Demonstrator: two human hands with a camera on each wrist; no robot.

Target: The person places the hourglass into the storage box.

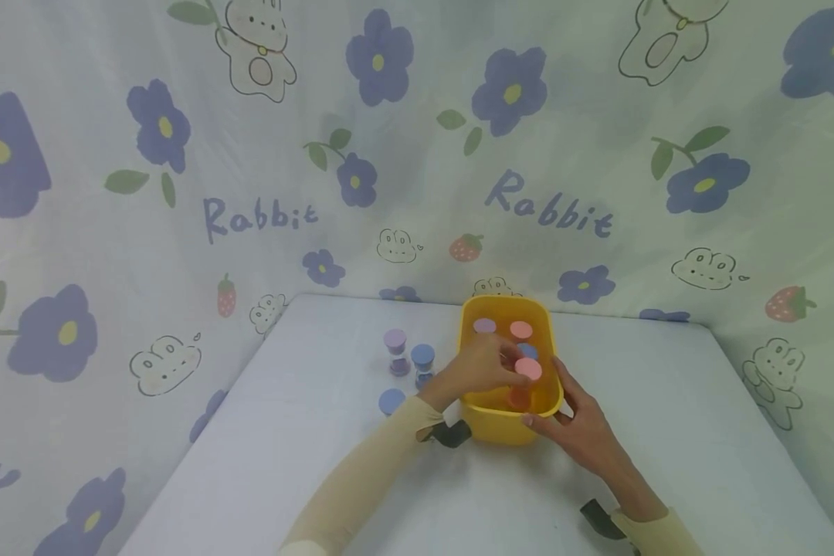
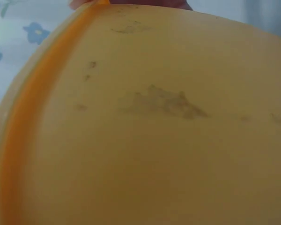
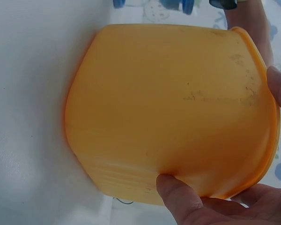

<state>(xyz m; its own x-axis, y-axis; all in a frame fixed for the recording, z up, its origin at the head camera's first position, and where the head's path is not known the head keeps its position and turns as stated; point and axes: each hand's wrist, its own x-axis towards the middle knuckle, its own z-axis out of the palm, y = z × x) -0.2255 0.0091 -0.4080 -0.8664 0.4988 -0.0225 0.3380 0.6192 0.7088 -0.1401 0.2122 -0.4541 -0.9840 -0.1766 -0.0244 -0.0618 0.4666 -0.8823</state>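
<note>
A yellow tub (image 1: 486,426) stands on the white counter (image 1: 667,432) near its far edge, with several small hourglass-shaped timers inside it, their round caps showing lilac, pink and blue. The left hand (image 1: 483,367) reaches down into the tub from its left side, and its grip seems to close round a pink-capped timer (image 1: 528,369) near the front wall, though the head view is too small to show the fingers clearly; the left wrist view is filled by the tub's yellow wall and shows nothing of the grip. The right hand (image 1: 584,428) steadies the tub from the right front corner: in the right wrist view the thumb presses on the outer wall and the fingers hook over the rim, so this grip is half closed on the tub itself.

Three more timers stand on the counter just left of the tub: one lilac-capped (image 1: 395,351), one blue-capped (image 1: 422,363) beside it, and another blue cap (image 1: 392,401) nearer the sleeve.

The step in hand looks like moving timers one at a time between the tub and the row on the counter. The next move calls for a firm pinch on the pink-capped one, a lift straight up clear of the rim without knocking its neighbours, and the right hand keeping the tub from sliding.
</note>
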